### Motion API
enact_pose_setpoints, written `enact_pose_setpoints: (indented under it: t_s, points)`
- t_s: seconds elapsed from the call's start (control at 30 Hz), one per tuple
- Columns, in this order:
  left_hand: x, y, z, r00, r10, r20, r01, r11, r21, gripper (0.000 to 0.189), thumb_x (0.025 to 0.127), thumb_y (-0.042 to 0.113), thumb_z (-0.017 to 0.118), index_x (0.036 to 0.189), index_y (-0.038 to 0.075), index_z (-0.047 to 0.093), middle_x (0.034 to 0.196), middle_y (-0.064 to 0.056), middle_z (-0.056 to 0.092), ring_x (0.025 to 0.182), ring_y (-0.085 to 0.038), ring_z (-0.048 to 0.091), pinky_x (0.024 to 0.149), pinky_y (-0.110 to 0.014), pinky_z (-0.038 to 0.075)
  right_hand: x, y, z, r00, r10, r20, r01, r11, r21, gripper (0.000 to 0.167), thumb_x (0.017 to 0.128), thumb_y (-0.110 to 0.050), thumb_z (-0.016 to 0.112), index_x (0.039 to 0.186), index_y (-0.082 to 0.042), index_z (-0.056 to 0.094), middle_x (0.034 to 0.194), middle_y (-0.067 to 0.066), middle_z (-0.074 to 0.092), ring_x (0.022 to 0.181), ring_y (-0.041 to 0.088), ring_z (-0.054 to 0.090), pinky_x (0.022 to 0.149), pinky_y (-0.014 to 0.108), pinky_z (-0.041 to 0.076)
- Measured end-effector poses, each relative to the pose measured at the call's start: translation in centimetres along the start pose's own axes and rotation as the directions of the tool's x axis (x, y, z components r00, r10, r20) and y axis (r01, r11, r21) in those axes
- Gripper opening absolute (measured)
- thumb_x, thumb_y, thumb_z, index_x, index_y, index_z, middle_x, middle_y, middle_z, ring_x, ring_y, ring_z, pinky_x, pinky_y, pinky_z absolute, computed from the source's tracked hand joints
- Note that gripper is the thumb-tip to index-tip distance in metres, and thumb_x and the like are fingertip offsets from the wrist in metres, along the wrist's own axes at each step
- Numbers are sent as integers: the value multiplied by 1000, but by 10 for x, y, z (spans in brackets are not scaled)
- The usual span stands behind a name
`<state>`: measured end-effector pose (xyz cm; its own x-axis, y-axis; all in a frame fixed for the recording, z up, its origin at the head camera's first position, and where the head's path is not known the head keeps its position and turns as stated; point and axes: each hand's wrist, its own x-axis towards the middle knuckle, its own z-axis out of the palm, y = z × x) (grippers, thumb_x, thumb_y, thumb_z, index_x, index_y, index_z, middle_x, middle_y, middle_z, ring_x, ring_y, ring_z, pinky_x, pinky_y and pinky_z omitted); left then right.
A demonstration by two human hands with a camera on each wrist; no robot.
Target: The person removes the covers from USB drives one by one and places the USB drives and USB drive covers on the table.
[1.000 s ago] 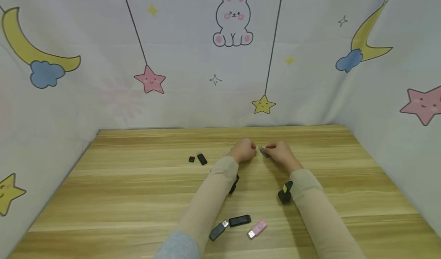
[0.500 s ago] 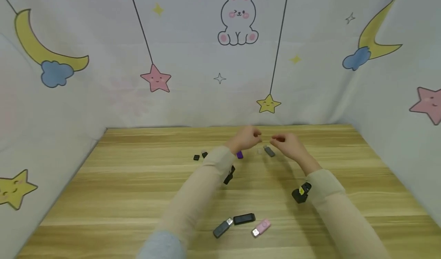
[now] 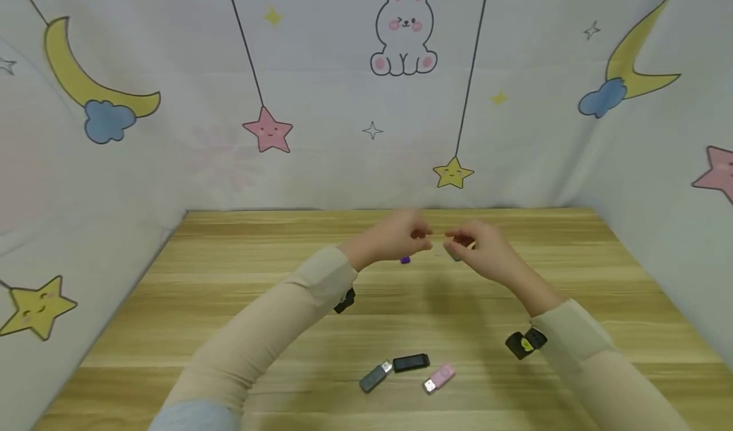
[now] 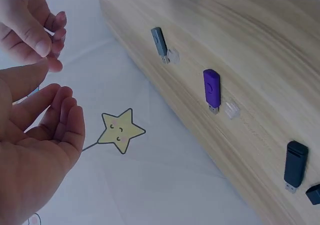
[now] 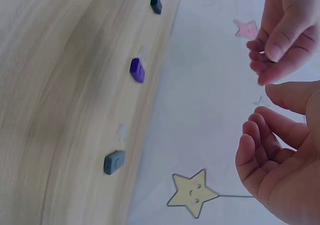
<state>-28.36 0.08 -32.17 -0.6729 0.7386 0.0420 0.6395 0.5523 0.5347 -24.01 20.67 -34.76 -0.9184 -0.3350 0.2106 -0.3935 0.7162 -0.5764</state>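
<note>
Above the far side of the table, my left hand [image 3: 397, 237] and right hand [image 3: 483, 249] face each other with loosely bent fingers. Neither holds anything. Below them, in the left wrist view, lie a grey USB stick [image 4: 159, 41] with a clear cap [image 4: 173, 56] beside it, and a purple USB stick [image 4: 212, 90] with another clear cap [image 4: 232, 109]. A black USB stick [image 4: 296, 164] and its black cap [image 4: 314, 194] lie farther along. All three sticks have bare metal plugs. In the head view my hands and left arm hide most of this row.
Near the front of the wood-grain table [image 3: 200, 329] lie a dark grey USB stick [image 3: 375, 377], a black one [image 3: 410, 363] and a pink one [image 3: 439, 379]. A white printed cloth [image 3: 321, 170] hangs behind the table's far edge.
My right hand has let go of the grey USB stick, which stays on the table beside its clear cap. Both hands have lifted off the tabletop, and the head view has shifted slightly.
</note>
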Motion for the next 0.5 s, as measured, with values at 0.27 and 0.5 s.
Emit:
enact_pose_setpoints:
  t_s: [0.27,0.5]
  points:
    - [-44,5,9,998,25,50,-27,998,56,29,94,17,63,118,2,67,104,-11,64,91,-19,57,81,-29,48,-19,-19,4,995,-97,-1,97,995,5,24,93,-15,65,111,0,69,88,2,62,79,13,55,66,27,49]
    - [-76,4,21,999,38,13,-38,999,-2,27,92,15,67,115,1,68,107,-10,67,95,-19,61,80,-27,51,-34,-31,17,992,-121,31,119,991,61,20,92,-14,66,108,-3,70,88,-2,62,80,10,56,65,25,49]
